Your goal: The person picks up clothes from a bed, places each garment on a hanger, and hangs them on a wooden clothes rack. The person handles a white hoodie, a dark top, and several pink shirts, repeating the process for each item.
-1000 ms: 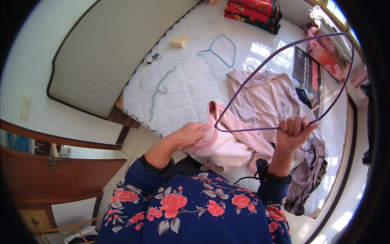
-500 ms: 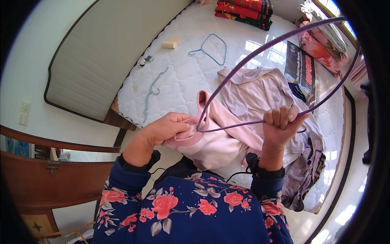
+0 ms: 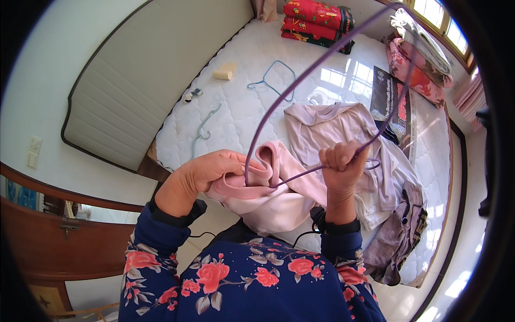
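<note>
My right hand [image 3: 343,166] is closed round a purple clothes hanger [image 3: 300,79], close to its hook. The hanger's long bar loops high above the bed, and its left end dips into the neck opening of a pink and pale pink long-sleeved top [image 3: 276,212]. My left hand [image 3: 217,169] pinches the collar on its left side, thumb and fingers on the cloth. The top hangs in front of me, against the bed's near edge. The part of the hanger inside the collar is hidden.
On the white mattress [image 3: 225,118] lie a light mauve top [image 3: 343,126], a checked garment [image 3: 397,236], a blue hanger [image 3: 276,80], a pale green hanger [image 3: 201,129] and a cream roll [image 3: 222,73]. Folded red bedding [image 3: 316,24] and pink floral bedding [image 3: 413,72] sit farther off.
My right hand has moved left and slightly down with the hanger, whose left end sits deeper in the collar. The collar opening is wider, and the hanger's loop stands more upright.
</note>
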Motion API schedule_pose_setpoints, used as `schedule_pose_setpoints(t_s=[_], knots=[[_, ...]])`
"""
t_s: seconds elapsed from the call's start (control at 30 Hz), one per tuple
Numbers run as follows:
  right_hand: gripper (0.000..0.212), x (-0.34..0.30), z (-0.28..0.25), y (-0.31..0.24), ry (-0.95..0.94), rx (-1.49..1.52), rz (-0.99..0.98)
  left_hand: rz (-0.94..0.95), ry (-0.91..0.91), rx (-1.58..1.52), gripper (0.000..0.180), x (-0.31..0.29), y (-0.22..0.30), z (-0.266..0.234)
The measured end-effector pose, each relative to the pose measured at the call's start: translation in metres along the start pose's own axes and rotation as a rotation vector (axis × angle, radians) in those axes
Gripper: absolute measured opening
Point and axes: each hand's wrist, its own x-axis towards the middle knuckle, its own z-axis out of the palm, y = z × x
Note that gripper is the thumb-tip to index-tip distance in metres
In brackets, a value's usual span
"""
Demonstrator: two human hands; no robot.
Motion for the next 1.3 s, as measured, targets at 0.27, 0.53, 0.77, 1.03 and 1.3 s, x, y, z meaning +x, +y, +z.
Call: schedule_pose_setpoints(t_s=[0.27,0.53,0.77,1.03,1.3], knots=[[0.049,-0.008,-0.004,0.008,-0.07,-0.635,0.092,0.331,0.209,0.106,0.026,-0.01,0.026,-0.024],[0.05,-0.022,0.004,-0.028,-0.312,-1.221,0.393,0.523,0.348,0.235,0.019,-0.029,0.023,-0.041],[0.046,-0.041,0.019,-0.058,-0.23,-1.488,0.684,0.77,0.513,0.456,0.016,-0.02,0.017,-0.041],[0.044,-0.032,0.018,-0.057,-0.195,-1.424,0.689,1.047,0.377,1.434,0.022,0.026,0.027,0.033],[0.042,-0.031,0.012,-0.085,0.165,-1.164,0.44,0.529,0.018,0.6,0.068,0.028,0.041,-0.026]])
